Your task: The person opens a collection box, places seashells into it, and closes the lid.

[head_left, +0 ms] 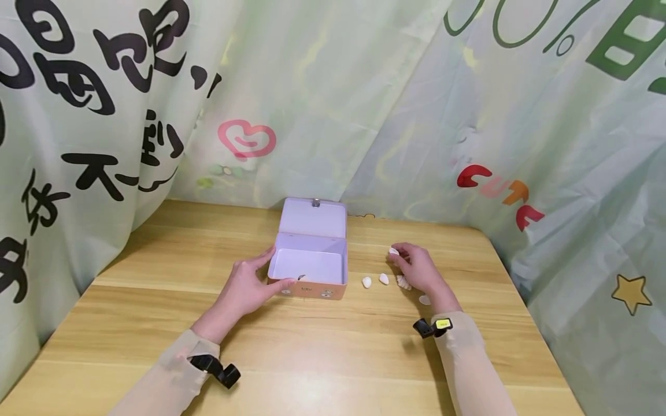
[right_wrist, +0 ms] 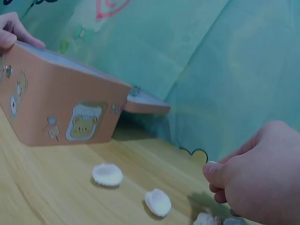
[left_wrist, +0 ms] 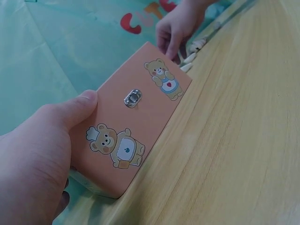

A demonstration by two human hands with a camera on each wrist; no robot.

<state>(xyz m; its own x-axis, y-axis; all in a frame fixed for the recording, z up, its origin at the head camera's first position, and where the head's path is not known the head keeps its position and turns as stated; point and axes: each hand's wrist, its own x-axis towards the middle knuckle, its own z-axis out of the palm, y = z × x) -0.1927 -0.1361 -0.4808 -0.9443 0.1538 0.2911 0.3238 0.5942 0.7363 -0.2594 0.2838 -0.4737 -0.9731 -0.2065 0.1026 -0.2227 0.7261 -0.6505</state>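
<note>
An orange tin box (head_left: 307, 292) with a lilac inside stands on the table, its lid (head_left: 314, 216) tipped back. Bear pictures and a metal clasp (left_wrist: 133, 98) show on its front. My left hand (head_left: 250, 287) holds the box at its left front corner, thumb along the front and fingers at the left side. To the right of the box, my right hand (head_left: 416, 267) pinches a small white seashell (head_left: 393, 251) between thumb and fingers. Two white shells, one (right_wrist: 107, 175) nearer the box and another (right_wrist: 158, 202) beside it, lie between box and hand.
A ridged shell (head_left: 403, 282) and a pale flat piece (head_left: 424, 300) lie near my right wrist, partly hidden by it. The wooden table (head_left: 312, 358) meets a printed curtain (head_left: 312, 115) behind the box. Each wrist wears a black camera mount.
</note>
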